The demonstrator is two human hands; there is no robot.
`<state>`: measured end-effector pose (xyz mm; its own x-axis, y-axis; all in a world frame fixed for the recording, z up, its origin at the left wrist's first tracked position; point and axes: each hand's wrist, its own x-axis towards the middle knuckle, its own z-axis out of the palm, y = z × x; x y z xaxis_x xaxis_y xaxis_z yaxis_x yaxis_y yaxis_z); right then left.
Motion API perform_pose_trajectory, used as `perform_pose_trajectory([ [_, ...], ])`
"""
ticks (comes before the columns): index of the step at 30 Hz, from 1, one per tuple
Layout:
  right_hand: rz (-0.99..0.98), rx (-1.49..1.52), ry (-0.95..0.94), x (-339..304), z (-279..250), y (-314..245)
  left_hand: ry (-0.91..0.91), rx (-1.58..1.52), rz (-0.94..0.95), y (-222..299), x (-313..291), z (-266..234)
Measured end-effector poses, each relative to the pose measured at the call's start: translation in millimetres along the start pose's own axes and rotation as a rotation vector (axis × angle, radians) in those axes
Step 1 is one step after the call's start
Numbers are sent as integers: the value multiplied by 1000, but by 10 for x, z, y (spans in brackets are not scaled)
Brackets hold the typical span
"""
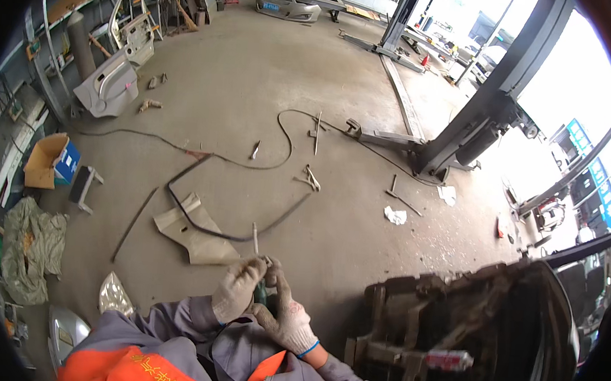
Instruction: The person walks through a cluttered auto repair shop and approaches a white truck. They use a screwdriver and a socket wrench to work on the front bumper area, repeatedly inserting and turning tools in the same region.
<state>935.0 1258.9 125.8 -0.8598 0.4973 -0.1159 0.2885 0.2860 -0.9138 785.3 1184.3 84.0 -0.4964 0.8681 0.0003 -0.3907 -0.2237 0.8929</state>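
Observation:
In front of my body I hold a dark green tool point(261, 293) between both hands; its kind is partly hidden by my fingers. My left hand point(237, 290), in a pale knit work glove, is closed around its upper end. My right hand point(288, 322), in a matching glove with a blue cuff edge, is closed at its side, fingertips meeting the left hand's. A thin light rod point(255, 238) shows just beyond my left fingers; I cannot tell whether it belongs to the tool. Past it a beige sheet point(193, 232) lies on the floor under a black curved strip point(177, 199).
Locking pliers point(312, 177) and a long hose point(250, 165) lie ahead on the concrete. A dirty vehicle body section point(445, 320) stands close at right, with a lift post point(485, 97) beyond. Door panels point(107, 85) and an open box point(47, 160) are at left.

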Motion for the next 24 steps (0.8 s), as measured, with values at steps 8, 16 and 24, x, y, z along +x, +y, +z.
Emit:
perform_pose_trajectory([
  [8,-59,-247,-146,2093,-2015,328,278,-481,-226,129,2803,628],
  [16,237,218,91,4275,-4168,1836,77,-153,-279,-784,6186,1166],
  [24,-71,-209,378,6401,-6477,1865,-465,553,-302,-809,9154,2094],
])
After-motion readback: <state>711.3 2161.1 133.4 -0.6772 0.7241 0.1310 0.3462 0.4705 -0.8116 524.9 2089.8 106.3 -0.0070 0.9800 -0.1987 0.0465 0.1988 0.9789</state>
